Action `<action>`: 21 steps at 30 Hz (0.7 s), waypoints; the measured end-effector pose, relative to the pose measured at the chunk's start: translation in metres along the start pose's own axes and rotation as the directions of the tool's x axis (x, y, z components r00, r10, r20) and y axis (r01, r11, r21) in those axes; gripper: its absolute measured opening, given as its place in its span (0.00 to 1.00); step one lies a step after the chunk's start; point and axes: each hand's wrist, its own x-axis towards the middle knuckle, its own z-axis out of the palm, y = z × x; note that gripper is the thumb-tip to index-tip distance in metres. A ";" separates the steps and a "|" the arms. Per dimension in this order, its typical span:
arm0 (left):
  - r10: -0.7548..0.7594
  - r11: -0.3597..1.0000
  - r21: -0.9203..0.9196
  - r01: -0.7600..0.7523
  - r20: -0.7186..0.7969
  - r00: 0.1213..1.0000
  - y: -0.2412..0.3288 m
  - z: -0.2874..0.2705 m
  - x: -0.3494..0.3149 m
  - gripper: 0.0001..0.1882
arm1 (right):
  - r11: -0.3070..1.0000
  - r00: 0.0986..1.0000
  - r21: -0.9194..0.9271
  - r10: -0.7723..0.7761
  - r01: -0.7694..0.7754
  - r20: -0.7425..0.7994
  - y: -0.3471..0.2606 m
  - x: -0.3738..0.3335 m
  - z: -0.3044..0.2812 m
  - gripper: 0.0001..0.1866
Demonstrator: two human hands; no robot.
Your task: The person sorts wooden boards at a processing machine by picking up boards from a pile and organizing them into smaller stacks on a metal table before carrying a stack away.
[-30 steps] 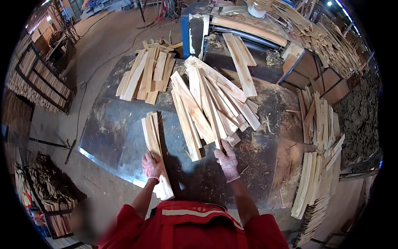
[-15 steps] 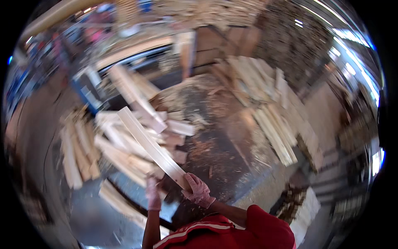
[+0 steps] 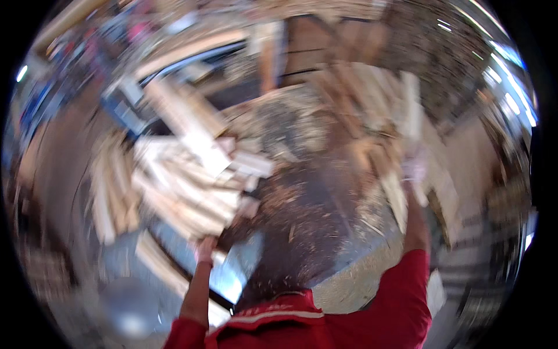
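Note:
My left hand (image 3: 204, 249), in a pale pinkish glove, is at the near end of a heap of pale wooden planks (image 3: 186, 192) on the left. Its fingers touch the plank ends, but blur hides whether they grip one. Out to the right, my gloved right hand (image 3: 414, 167) is smeared by motion over a stack of planks (image 3: 372, 99). From that hand a light wooden plank (image 3: 411, 107) runs away from me, and the hand appears closed round its near part. Blur hides the individual fingers.
Between the two piles is a dark tabletop (image 3: 305, 215) strewn with shavings and sawdust (image 3: 285, 192). More planks (image 3: 113, 192) stand at the far left. A long board (image 3: 160, 264) lies near my left forearm. Behind rises a machine with a blue frame (image 3: 125, 110).
My right hand has swung from the middle to the right-hand stack, and the plank it held has left the middle. My left hand has stayed by the left heap. The view has shifted slightly.

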 end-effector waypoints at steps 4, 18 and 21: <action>-0.065 0.998 0.014 0.066 -0.055 0.996 0.011 -0.038 -0.019 0.17 | 0.739 0.923 0.665 -0.173 -0.110 0.344 -0.126 0.067 0.001 0.27; 0.002 0.630 -0.775 0.053 0.070 0.998 -0.012 -0.084 -0.099 0.25 | 0.141 0.236 0.880 -0.971 0.453 0.034 -0.529 -0.334 -0.287 0.48; -0.033 0.660 -0.744 0.102 0.107 0.994 -0.009 -0.098 -0.115 0.26 | 0.286 0.397 0.921 -0.903 0.266 0.166 -0.549 -0.337 -0.258 0.53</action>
